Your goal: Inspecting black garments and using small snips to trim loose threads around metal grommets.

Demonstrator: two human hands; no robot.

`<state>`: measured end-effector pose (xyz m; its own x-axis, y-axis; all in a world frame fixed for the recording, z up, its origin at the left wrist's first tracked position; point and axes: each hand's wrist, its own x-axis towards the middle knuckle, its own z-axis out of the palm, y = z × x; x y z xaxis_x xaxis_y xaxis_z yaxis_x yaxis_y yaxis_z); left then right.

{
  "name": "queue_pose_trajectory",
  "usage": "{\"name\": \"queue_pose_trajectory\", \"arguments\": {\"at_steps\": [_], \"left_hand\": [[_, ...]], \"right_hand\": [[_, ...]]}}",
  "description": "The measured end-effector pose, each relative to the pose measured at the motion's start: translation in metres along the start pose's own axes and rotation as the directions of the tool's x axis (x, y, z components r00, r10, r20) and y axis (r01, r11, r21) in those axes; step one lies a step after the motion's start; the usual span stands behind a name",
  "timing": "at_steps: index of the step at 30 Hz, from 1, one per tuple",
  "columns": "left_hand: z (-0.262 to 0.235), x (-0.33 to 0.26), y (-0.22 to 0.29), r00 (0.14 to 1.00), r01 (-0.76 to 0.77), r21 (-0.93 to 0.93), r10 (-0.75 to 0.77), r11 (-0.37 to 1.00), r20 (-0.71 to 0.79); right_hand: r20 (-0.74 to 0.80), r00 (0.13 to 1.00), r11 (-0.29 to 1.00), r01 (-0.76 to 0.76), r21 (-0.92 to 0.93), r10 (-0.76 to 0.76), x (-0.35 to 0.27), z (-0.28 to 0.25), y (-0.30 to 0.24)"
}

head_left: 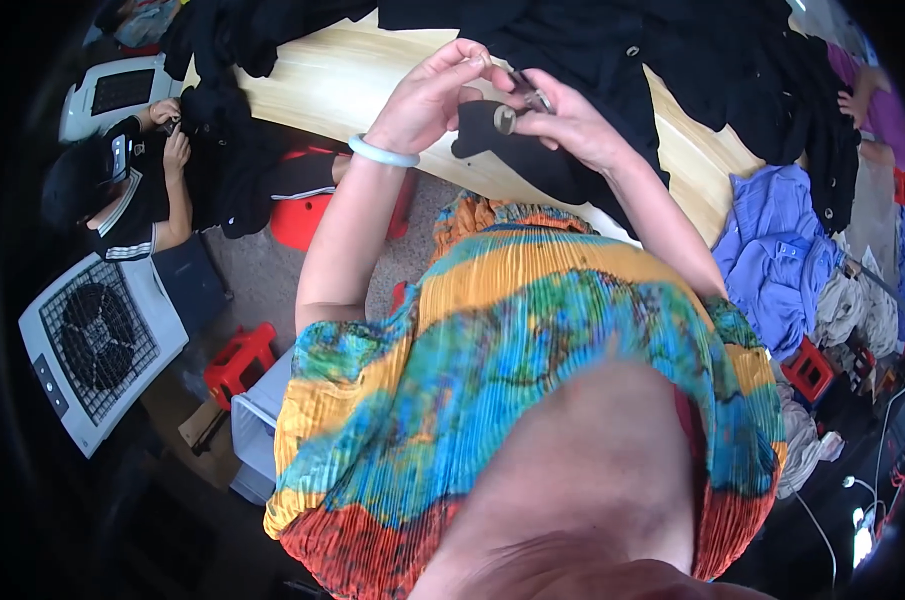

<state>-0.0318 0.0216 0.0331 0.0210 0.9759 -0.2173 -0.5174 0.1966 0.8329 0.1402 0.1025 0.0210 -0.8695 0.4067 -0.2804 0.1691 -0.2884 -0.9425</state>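
My left hand [437, 90], with a pale bangle [383, 151] at the wrist, is raised over the table with thumb and forefinger pinched together. What it pinches, if anything, is too small to make out. Close beside it, my right hand [577, 122] is closed round a small dark tool [528, 90]; its exact kind is unclear. A round beige piece [505, 120] shows by the right thumb, and I cannot tell whether it belongs to the tool or the cloth. Black cloth [492, 150] lies under both hands and reaches the table's near edge.
More black garments [572, 45] cover much of the pale wooden table [322, 80]. Blue clothes [777, 250] are heaped at right. A co-worker [122, 190] sits at left, near a fan unit [102, 340] and a red stool [240, 362]. Another person's hand [857, 105] is at far right.
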Motion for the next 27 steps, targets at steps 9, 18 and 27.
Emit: {"name": "queue_pose_trajectory", "arguments": {"at_steps": [9,18,27], "left_hand": [[-0.001,-0.001,-0.001,0.998,-0.009,0.214,0.023,0.977,-0.064],[0.009,0.0,-0.006,0.997,0.06,0.361,-0.07,0.93,0.015],[0.038,-0.007,-0.045,0.679,-0.154,0.702,0.591,0.696,-0.437]], "right_hand": [[-0.126,0.99,0.89,-0.001,0.455,0.065,-0.009,-0.02,-0.026],[-0.165,0.981,0.879,-0.014,0.476,0.105,-0.005,-0.02,-0.022],[-0.214,0.933,0.65,-0.028,0.759,0.29,-0.001,-0.007,-0.006]]}}
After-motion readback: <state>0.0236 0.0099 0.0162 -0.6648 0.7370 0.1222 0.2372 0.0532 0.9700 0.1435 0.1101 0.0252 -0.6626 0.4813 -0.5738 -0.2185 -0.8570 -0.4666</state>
